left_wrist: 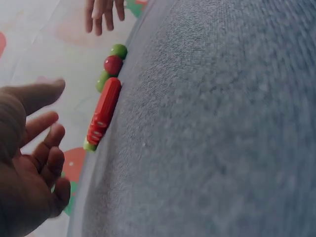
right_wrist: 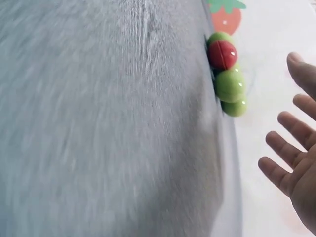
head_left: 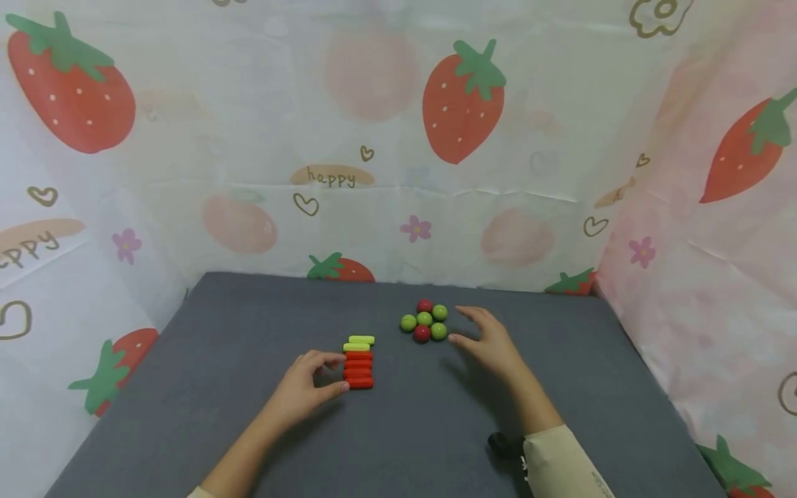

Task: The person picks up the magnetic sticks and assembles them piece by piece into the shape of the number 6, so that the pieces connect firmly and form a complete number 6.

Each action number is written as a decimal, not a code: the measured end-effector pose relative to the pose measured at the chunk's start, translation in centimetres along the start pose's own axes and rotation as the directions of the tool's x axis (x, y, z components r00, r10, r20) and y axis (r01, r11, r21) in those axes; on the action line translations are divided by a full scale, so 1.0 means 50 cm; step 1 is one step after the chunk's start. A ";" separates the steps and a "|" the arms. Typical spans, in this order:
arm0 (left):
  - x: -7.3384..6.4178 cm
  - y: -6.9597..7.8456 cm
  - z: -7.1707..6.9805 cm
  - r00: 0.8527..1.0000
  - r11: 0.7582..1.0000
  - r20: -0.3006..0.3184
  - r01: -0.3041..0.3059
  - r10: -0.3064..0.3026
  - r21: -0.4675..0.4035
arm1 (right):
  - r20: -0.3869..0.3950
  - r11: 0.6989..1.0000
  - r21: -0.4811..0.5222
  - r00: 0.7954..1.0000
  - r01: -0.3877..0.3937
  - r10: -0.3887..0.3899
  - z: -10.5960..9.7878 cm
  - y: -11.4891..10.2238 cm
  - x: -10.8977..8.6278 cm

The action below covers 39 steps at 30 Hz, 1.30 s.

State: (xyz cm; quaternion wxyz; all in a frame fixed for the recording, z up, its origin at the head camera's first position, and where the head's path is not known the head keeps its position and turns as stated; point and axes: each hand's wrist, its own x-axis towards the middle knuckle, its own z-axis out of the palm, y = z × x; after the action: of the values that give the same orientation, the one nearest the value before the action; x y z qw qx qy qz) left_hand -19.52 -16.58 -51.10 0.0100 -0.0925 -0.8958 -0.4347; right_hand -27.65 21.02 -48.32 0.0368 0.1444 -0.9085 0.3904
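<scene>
A: Head view: what is laid out?

B: Four red sticks (head_left: 358, 373) and two yellow-green sticks (head_left: 362, 339) lie parallel in a column, lower centre; four green balls (head_left: 439, 313) and two red balls (head_left: 422, 334) cluster above and to the right. The left hand (head_left: 297, 389), at the sticks' left ends, and the right hand (head_left: 493, 346), beside the cluster, hold thumb and fingers well apart, gripping nothing. Whether the left thumb touches the lowest stick cannot be told. Beneath is a grey tabletop (head_left: 411, 436); a strawberry-printed sheet (head_left: 386, 228) closes the back and both sides.

A: Left wrist view?

B: The red sticks, left of centre, show rounded ends; probably light and stiff, best pinched across both ends. The left hand, lower left, has its fingers loosely bent. The tabletop looks finely woven.

A: Right wrist view?

B: The balls, upper right, are glossy, one red ball seamed; probably light, firm and inclined to roll, hence held at opposite sides. The right hand spreads its fingers at the right edge.
</scene>
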 end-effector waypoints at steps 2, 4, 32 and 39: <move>0.004 -0.003 0.004 1.000 1.000 0.003 0.022 -0.022 -0.012 | 0.000 0.999 0.038 1.000 -0.018 0.018 0.009 0.003 0.008; 0.008 -0.004 0.007 1.000 0.999 0.005 0.029 -0.029 -0.014 | 0.004 0.997 0.067 1.000 -0.031 0.031 0.017 0.008 0.014; 0.022 0.005 0.039 0.998 0.988 0.012 0.065 -0.067 0.137 | 0.020 0.974 0.107 0.980 -0.199 0.198 0.080 0.022 0.058; 0.021 0.010 0.037 0.997 0.986 0.014 0.074 -0.077 0.150 | 0.025 0.975 0.063 0.977 -0.211 0.210 0.085 0.017 0.062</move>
State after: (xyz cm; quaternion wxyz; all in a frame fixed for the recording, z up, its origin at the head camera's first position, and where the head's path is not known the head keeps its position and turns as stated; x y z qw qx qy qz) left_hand -20.36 -14.66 -51.77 -0.0084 -0.0618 -0.9287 -0.3657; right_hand -30.64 17.78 -51.30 -0.0176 0.0519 -0.9058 0.4201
